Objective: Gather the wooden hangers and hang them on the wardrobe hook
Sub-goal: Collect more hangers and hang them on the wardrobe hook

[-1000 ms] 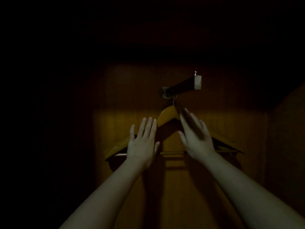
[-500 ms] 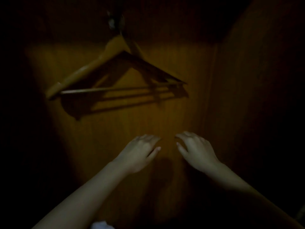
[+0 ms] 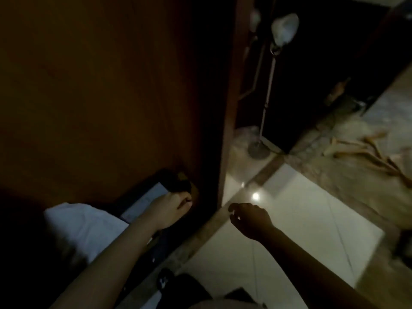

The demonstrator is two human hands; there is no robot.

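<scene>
My left hand (image 3: 169,210) hangs low in front of the wardrobe (image 3: 100,97), near the foot of its dark wooden panel. The fingers are loosely curled toward the thumb, and I have nothing in them that the dim light lets me see. Beneath this hand lies a dark flat object with a pale face (image 3: 146,200), too blurred to name. A white cloth bundle (image 3: 82,224) sits just beside it, on its left.

My right hand (image 3: 249,219) is out over the white tiled floor (image 3: 301,230), just past the wardrobe's front edge. Its fingers and thumb curve loosely inward, slack and apart from each other, gripping nothing. A small bright glint of light (image 3: 256,196) shines on the tiles just beyond its knuckles.

The wooden hangers (image 3: 356,152) lie in a loose heap on a shaggy brownish rug (image 3: 347,188), toward the rug's far side. They are well apart from both my hands. The rug's near edge meets the white tiles.

A floor lamp (image 3: 268,85) stands on the floor between the wardrobe's edge and the rug. Its round base sits near the rug's far left corner, its thin pole is upright, and its pale shade is at the top. Behind it the room is too dark to read.
</scene>
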